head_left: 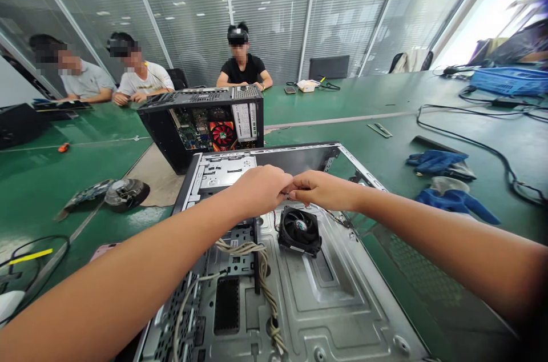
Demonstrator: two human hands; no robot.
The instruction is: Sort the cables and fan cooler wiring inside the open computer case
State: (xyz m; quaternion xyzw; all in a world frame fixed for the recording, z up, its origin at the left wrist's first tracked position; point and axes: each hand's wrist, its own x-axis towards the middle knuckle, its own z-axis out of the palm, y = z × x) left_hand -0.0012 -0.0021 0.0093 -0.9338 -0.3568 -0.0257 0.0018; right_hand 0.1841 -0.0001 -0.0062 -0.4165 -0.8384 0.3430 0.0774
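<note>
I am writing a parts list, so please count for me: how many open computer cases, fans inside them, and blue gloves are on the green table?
Open computer cases: 2
Fans inside them: 2
Blue gloves: 2
Total: 6

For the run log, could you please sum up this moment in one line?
left hand: fist shut | right hand: fingers pinched, touching left | held item: hidden | below: black fan in open computer case
</note>
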